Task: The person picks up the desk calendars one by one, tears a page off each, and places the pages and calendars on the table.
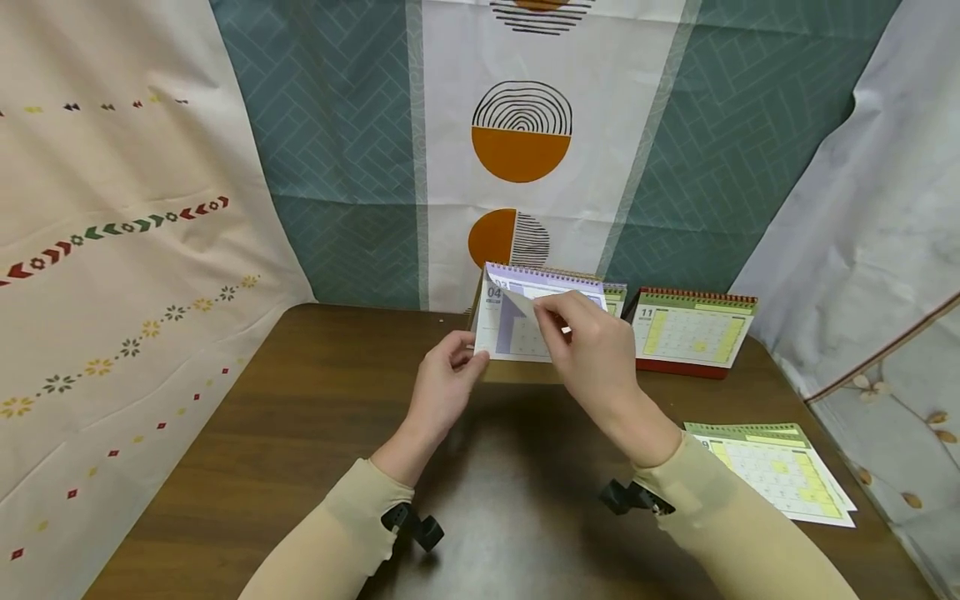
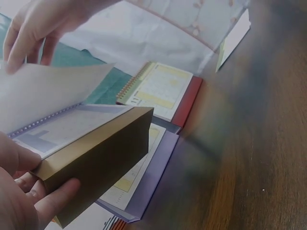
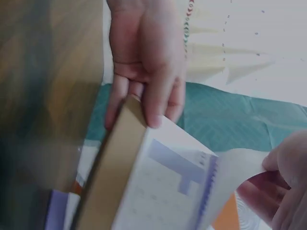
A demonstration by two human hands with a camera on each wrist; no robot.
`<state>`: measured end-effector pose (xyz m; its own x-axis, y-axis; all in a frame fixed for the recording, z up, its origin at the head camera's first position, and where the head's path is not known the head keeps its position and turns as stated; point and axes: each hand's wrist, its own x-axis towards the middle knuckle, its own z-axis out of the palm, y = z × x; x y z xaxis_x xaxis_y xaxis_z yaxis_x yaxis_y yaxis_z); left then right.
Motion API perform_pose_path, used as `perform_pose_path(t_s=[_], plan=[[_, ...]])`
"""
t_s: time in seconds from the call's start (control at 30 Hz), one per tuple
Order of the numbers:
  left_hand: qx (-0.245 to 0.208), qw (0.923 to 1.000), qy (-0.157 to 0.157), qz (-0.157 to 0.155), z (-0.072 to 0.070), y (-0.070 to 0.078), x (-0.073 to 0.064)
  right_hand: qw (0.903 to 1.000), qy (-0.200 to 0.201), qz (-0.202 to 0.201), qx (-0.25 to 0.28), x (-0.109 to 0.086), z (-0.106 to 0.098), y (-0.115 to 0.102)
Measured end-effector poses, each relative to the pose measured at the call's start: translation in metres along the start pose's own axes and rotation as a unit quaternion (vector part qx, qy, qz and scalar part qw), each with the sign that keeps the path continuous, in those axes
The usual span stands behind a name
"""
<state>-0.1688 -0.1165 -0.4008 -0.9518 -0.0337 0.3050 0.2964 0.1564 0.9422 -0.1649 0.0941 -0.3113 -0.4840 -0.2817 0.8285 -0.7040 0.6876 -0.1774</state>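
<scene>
A desk calendar with a gold-tan stand and purple printed pages is held up over the back of the table. My left hand grips its lower left corner, thumb on the front page and fingers underneath in the left wrist view. Between thumb and fingers, my right hand pinches a page that curls up from the front. Under that raised page lies a sheet marked 04. Purple spiral binding runs along the calendar's top edge.
Behind the held calendar stands another with a purple base. To its right is a calendar with a red base, showing 11. Loose green-and-yellow calendar sheets lie at the table's right edge. Patterned cloths hang around the wooden table.
</scene>
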Motion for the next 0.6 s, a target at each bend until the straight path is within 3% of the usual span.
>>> perform_pose_path(t_s=[0.3, 0.6], plan=[[0.013, 0.9997, 0.011, 0.017, 0.001, 0.002, -0.001, 0.9983, 0.0, 0.052, -0.025, 0.021, -0.022, 0.021], [0.044, 0.9986, -0.006, 0.03, 0.003, 0.004, -0.004, 0.9902, -0.058, 0.115, -0.055, 0.046, -0.05, 0.053]])
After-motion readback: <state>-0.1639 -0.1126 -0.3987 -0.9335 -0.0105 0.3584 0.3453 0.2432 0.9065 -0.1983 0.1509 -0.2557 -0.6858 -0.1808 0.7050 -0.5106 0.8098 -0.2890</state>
